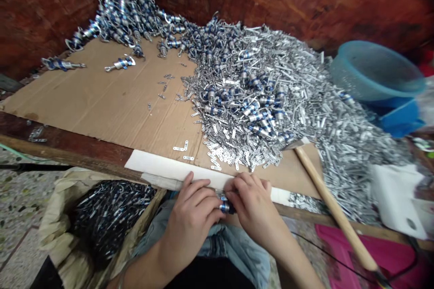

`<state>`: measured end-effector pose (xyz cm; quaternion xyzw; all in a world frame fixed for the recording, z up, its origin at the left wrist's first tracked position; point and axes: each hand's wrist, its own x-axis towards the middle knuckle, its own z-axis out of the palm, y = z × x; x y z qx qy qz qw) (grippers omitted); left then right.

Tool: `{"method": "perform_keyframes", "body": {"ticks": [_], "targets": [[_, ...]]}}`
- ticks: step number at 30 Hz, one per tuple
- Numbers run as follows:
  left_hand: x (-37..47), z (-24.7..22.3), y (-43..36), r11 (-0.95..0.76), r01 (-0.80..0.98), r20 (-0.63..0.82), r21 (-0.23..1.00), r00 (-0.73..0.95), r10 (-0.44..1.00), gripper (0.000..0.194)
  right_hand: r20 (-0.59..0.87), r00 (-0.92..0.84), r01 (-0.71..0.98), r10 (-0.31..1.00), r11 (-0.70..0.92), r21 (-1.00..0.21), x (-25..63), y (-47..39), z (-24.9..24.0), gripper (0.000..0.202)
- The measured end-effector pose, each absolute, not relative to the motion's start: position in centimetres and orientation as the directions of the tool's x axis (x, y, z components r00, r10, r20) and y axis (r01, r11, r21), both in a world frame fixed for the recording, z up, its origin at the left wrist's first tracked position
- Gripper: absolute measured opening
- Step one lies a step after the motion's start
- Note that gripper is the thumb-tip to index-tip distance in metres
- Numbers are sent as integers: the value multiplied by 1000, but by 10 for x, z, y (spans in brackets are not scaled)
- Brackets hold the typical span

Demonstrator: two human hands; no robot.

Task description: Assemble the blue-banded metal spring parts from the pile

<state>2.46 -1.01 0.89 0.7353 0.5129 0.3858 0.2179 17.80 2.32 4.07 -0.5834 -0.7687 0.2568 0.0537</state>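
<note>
At the table's front edge, my left hand (195, 210) and my right hand (252, 201) come together over a small silver-and-blue metal fitting (224, 206). Fingers of both hands are closed around it, and they hide most of its shape. Beneath my fingertips runs a white strip (159, 166) along the edge. Just beyond lie many flat metal plates with holes (233, 156). Farther back are heaped similar silver-and-blue fittings (264, 113), some with curved hooks.
A hammer (334, 203) with a wooden handle lies across the right side. Behind it rise a heap of metal pieces (301, 72) and a blue tub (376, 95). Cardboard (101, 90) covers the left. Below stands a sack (57, 230) of dark metal parts.
</note>
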Motion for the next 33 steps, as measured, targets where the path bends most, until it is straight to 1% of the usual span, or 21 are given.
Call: {"method": "perform_keyframes", "body": {"ticks": [6, 10, 13, 15, 16, 18, 19, 20, 21, 22, 23, 24, 26, 27, 29, 31, 32, 33], "targets": [[24, 8, -11, -371, 587, 340, 719, 168, 925, 8, -238, -284, 870, 929, 145, -470, 181, 23, 42, 14], [24, 7, -11, -378, 579, 343, 722, 174, 923, 7, -260, -231, 859, 938, 71, -507, 178, 26, 42, 9], [24, 7, -11, -377, 575, 339, 726, 178, 924, 7, -269, -237, 842, 933, 59, -536, 177, 29, 42, 8], [24, 7, -10, -373, 579, 336, 725, 175, 925, 7, -229, -247, 791, 942, 59, -610, 188, 31, 42, 6], [24, 7, -10, -372, 579, 336, 725, 174, 926, 7, -178, -217, 753, 960, 48, -656, 198, 34, 40, 7], [23, 7, -10, -371, 576, 338, 728, 169, 926, 7, -25, -37, 711, 999, 9, -703, 230, 41, 36, 19], [23, 7, -9, -373, 573, 342, 730, 166, 925, 7, 91, 138, 747, 986, -43, -664, 250, 46, 32, 26], [23, 7, -9, -376, 569, 347, 731, 164, 923, 7, 218, 289, 821, 932, -124, -557, 270, 51, 27, 34], [24, 7, -9, -378, 567, 351, 732, 162, 922, 7, 297, 361, 891, 884, -233, -389, 289, 56, 22, 42], [24, 7, -9, -379, 566, 353, 732, 159, 922, 8, 310, 376, 917, 874, -302, -260, 306, 60, 18, 48], [24, 8, -9, -378, 568, 352, 731, 160, 922, 8, 286, 353, 933, 891, -314, -175, 318, 63, 14, 49], [24, 8, -9, -378, 571, 350, 729, 163, 922, 9, 251, 327, 945, 911, -307, -116, 326, 66, 11, 47], [24, 8, -9, -375, 577, 346, 726, 164, 924, 9, 201, 274, 961, 941, -258, -100, 329, 65, 11, 42], [24, 8, -9, -374, 578, 346, 725, 164, 924, 8, 207, 263, 963, 942, -246, -107, 324, 61, 13, 41], [24, 8, -9, -376, 575, 349, 727, 163, 923, 7, 204, 261, 961, 943, -234, -150, 307, 46, 23, 39], [24, 8, -9, -380, 573, 351, 726, 166, 921, 6, 118, 218, 947, 969, -181, -264, 288, 23, 35, 37], [24, 8, -9, -383, 576, 353, 722, 170, 920, 6, 38, 148, 933, 988, -127, -337, 280, 9, 41, 34], [23, 8, -9, -384, 579, 353, 719, 173, 920, 6, -3, 48, 917, 999, -45, -397, 272, -5, 46, 31]]}}
